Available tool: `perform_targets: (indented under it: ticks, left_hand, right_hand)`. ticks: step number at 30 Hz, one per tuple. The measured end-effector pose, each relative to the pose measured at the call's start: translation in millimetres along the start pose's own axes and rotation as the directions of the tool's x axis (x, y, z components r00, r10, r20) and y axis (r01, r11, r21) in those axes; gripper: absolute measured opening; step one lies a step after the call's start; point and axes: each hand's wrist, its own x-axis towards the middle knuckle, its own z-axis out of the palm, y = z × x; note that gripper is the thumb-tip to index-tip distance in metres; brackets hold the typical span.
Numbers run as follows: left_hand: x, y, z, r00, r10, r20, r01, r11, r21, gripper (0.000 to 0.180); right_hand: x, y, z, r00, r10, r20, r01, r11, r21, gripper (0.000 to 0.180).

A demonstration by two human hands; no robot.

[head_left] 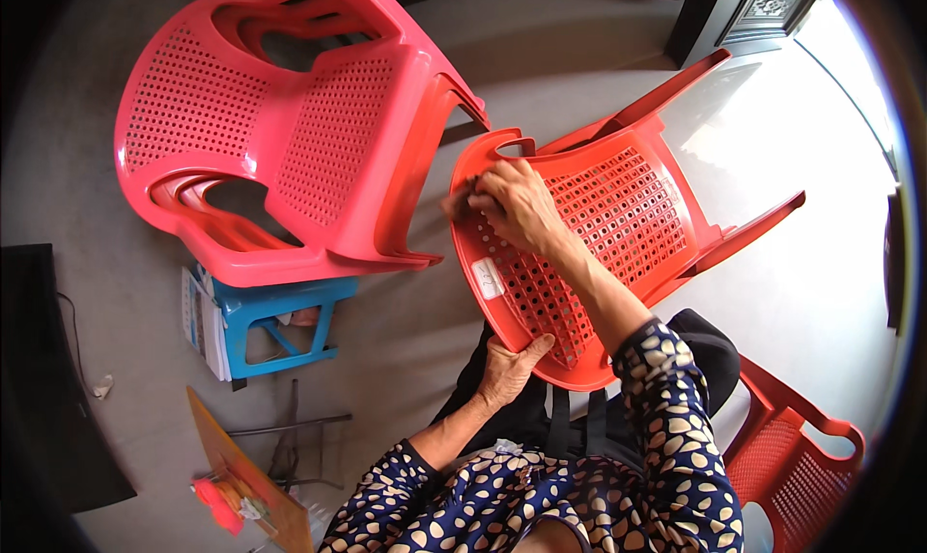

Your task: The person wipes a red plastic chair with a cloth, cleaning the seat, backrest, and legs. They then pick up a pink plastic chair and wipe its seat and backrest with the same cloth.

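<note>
A red plastic chair (603,205) with a perforated panel lies tipped in front of me, two of its legs pointing to the upper right. My left hand (512,368) grips its near rim, the thumb on top and the fingers curled beneath. Over the far left part of the panel, my right hand (519,203) is closed on a small brown cloth-like piece (456,203). Motion blurs that piece, which lies against the chair's curved rim. A white sticker (487,278) is on the rim between my two hands.
Stacked pink and red armchairs (338,138) stand at the upper left. Below them are a blue stool (280,311) and papers (208,326). A wooden board (246,466) is at lower left, a dark panel (58,379) at far left. Another red chair (801,466) stands behind right.
</note>
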Motion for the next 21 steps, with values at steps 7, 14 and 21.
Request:
perform_targets:
  ticks: [7,14,21]
  left_hand:
    - [-1,-3,-4,0.999,-0.035,0.031,0.033,0.999,0.04,0.031]
    - [2,-7,-9,0.996,-0.054,0.07,0.054,0.999,0.003,0.047]
    - [5,-20,-11,0.993,0.001,0.12,0.02,0.986,-0.167,0.053]
  right_hand:
    - [29,14,20,0.996,0.012,0.086,-0.017,0.998,0.062,0.014]
    - [-34,-24,-12,0.966,-0.259,0.018,0.248,0.939,0.238,0.017]
    - [-126,-52,-42,0.986,-0.034,-0.165,0.044,0.997,0.056,0.029]
